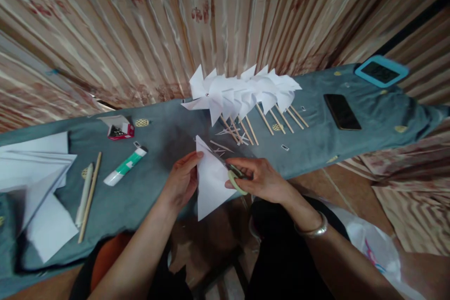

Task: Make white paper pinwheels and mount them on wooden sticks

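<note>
Head view: a triangle of white paper (213, 183) between two hands, scissors at its right edge
The paper sits at the near edge of the grey-blue cloth (302, 145), near of the white pinwheels (242, 93); the left hand (181, 178) pinches its left edge, thumb on top, and the right hand (262, 179) grips the scissors (232, 177) by their pale green handles; it should be light, limp and easily creased or torn, best pinched flat by the left edge, clear of the blades
</note>
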A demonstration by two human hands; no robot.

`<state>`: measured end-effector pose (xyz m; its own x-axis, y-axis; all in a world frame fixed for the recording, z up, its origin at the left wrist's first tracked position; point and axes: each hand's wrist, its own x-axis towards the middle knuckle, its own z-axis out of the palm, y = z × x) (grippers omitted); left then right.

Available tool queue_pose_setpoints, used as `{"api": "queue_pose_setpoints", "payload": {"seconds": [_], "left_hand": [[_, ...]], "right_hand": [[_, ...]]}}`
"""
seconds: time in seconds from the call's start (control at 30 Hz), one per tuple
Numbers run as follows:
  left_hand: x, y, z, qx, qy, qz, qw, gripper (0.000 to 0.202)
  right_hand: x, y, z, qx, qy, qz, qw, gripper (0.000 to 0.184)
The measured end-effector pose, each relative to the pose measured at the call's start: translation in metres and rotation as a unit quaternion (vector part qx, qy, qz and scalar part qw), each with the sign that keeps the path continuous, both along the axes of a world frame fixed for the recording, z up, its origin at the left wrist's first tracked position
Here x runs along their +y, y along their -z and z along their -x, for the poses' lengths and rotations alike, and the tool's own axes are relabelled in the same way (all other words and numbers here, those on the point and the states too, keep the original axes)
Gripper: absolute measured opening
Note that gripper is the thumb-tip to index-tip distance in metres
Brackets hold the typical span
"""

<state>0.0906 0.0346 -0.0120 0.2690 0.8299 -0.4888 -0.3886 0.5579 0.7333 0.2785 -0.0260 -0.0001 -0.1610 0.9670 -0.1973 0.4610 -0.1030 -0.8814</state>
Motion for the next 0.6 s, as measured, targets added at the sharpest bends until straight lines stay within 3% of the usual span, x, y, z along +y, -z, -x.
{"api": "queue_pose_setpoints", "payload": {"seconds": [0.6], "left_hand": [[-0.003,-0.002,-0.001,0.001,-0.006,0.028,1.0,0.006]], "right_hand": [[-0.004,0.01,0.004,-0.015,0.011,-0.06,0.998,0.042]]}}
